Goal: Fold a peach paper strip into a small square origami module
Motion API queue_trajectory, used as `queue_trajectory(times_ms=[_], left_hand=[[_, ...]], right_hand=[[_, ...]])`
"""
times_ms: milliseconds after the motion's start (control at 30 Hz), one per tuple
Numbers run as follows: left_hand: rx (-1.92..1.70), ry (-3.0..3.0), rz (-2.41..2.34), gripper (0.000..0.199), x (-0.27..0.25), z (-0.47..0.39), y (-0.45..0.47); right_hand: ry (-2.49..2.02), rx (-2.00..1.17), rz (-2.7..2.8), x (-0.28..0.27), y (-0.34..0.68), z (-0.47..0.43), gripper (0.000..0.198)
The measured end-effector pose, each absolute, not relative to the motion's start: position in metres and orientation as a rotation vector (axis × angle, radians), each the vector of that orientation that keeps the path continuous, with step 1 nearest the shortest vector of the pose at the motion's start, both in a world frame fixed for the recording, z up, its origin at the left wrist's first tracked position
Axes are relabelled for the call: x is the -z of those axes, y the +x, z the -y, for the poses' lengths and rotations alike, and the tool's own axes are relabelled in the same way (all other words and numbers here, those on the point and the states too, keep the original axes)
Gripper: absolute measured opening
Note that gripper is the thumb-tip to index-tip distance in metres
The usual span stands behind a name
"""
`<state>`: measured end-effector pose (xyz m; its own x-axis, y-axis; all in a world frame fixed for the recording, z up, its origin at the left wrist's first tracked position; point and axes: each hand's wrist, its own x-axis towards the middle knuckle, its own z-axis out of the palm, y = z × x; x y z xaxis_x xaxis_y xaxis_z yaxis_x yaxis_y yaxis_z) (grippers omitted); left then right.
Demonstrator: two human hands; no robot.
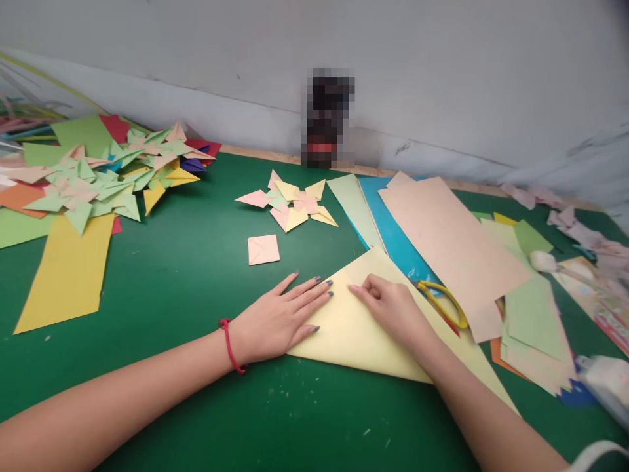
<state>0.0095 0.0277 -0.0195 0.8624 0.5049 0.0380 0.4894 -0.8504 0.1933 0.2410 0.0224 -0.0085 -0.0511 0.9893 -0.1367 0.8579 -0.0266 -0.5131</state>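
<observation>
A pale yellow sheet of paper lies folded over on the green table in front of me, its corner pointing away. My left hand rests flat on its left part, fingers stretched out and pressing it down; a red cord is around the wrist. On the middle of the sheet is my right hand, fingers curled in and thumb against the paper, with nothing visible in it. Beyond my left hand lies a small folded pink paper square. Farther back is a star-shaped piece of pink and yellow folded paper.
Yellow-handled scissors lie beside the sheet, near a large peach sheet and blue paper. Green paper pieces are stacked at right. Several folded paper stars and a yellow strip lie at left. A blurred-out dark object stands by the wall.
</observation>
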Motion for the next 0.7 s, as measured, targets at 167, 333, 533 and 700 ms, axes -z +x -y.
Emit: queue_trajectory(times_ms=[167, 333, 533, 700], left_hand=[[-0.084, 2.814, -0.814, 0.053, 0.022, -0.028, 0.010], [-0.110, 2.816, -0.834, 0.051, 0.022, -0.028, 0.011], [-0.115, 2.831, -0.826, 0.051, 0.023, -0.027, 0.010], [-0.119, 2.867, -0.827, 0.050, 0.023, -0.027, 0.009]], right_hand=[[-1.961, -0.715, 1.984, 0.009, 0.240, -0.022, 0.039], [-1.952, -0.728, 2.013, 0.005, 0.241, -0.023, 0.039], [-1.995, -0.676, 2.048, -0.023, 0.243, -0.018, 0.031], [-1.830, -0.145, 2.049, -0.020, 0.198, 0.000, 0.035]])
